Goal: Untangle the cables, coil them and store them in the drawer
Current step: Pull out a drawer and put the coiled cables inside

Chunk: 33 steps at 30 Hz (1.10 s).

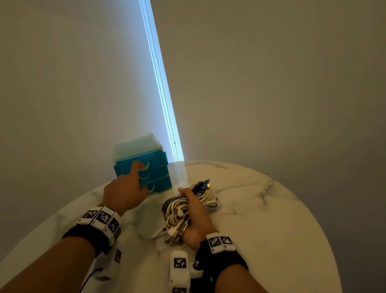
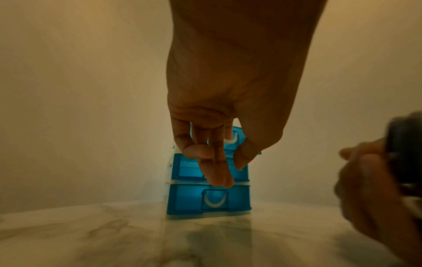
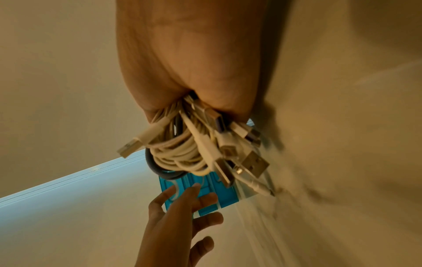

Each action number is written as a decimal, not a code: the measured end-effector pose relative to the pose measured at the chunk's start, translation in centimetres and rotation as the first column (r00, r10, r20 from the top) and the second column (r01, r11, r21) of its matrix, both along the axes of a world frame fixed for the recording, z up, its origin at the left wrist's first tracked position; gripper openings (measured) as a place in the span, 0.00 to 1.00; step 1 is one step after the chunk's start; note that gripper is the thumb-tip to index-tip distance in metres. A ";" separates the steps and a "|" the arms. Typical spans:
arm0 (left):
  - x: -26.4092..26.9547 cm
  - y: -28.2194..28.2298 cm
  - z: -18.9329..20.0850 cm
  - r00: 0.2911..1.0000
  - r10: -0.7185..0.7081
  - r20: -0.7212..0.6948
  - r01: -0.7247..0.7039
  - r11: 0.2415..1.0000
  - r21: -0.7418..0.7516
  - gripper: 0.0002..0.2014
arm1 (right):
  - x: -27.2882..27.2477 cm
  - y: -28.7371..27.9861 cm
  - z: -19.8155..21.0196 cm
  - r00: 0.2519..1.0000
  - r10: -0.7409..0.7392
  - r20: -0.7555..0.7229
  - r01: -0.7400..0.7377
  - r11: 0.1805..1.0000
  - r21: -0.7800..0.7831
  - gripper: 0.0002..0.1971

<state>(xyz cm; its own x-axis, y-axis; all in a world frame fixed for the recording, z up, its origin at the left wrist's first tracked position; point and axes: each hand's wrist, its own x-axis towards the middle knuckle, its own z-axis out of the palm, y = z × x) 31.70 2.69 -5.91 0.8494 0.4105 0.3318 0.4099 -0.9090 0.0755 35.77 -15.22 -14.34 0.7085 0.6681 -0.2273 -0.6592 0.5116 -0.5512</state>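
A small blue drawer unit (image 1: 156, 174) with three drawers and white curved handles stands at the table's far edge. My left hand (image 1: 128, 189) reaches to it with straight, spread fingers (image 3: 182, 196), the index fingertip touching the top drawer (image 2: 237, 133) by its handle. That drawer's front juts out slightly. My right hand (image 1: 196, 214) grips a coiled bundle of cables (image 1: 178, 210), mostly white with a dark one, just right of the unit. Several USB plugs (image 3: 253, 162) stick out of the bundle (image 3: 182, 150) below my palm.
The round white marble table (image 1: 258, 211) has its edge close on the right and front. A plain wall and a bright vertical blind gap (image 1: 160, 76) rise behind the drawer unit (image 2: 205, 200). A thin black wire (image 1: 82, 286) trails from my left wristband.
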 end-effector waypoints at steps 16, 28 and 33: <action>-1.7 0.3 9.1 0.967 -0.193 0.168 0.181 0.980 0.082 0.16 | -0.3 0.6 -0.1 1.000 -0.024 -0.007 0.024 0.999 -0.032 0.14; -5.5 0.3 9.6 0.919 -0.092 -0.384 0.085 0.996 -0.035 0.49 | -0.4 -0.9 0.4 0.998 0.011 0.063 -0.015 0.998 0.061 0.29; -10.2 -1.0 11.1 0.887 -0.029 -0.461 0.093 0.989 0.116 0.43 | -0.5 -1.7 0.0 0.994 0.075 0.084 -0.081 0.994 0.067 0.32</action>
